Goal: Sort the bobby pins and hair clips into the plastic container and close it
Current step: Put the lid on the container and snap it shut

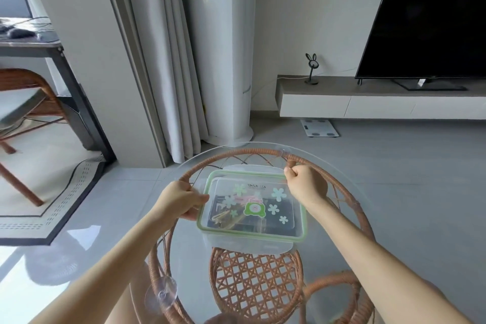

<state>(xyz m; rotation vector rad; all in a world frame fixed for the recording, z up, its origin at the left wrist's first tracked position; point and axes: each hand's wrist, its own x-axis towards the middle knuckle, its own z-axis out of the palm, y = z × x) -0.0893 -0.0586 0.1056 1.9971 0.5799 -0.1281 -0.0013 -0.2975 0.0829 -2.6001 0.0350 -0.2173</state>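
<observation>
A clear plastic container (252, 237) with a green-rimmed lid lies on the round glass table (342, 166). The lid sits on top and carries flower stickers and a green frog sticker. Through it I see pink and gold hair clips (244, 200) and dark pins inside. My left hand (181, 201) grips the container's left edge, fingers curled at the side flap. My right hand (305, 183) is curled at the far right corner, pinching the lid's edge there. The near and far lid flaps stick out flat.
The glass top rests on a rattan frame (257, 281) with a woven lower shelf. A suction cup (161, 294) sits under the glass at the near left. Beyond are curtains, a white column (226, 60), a TV (431, 21) on a low cabinet, and a floor scale (319, 127).
</observation>
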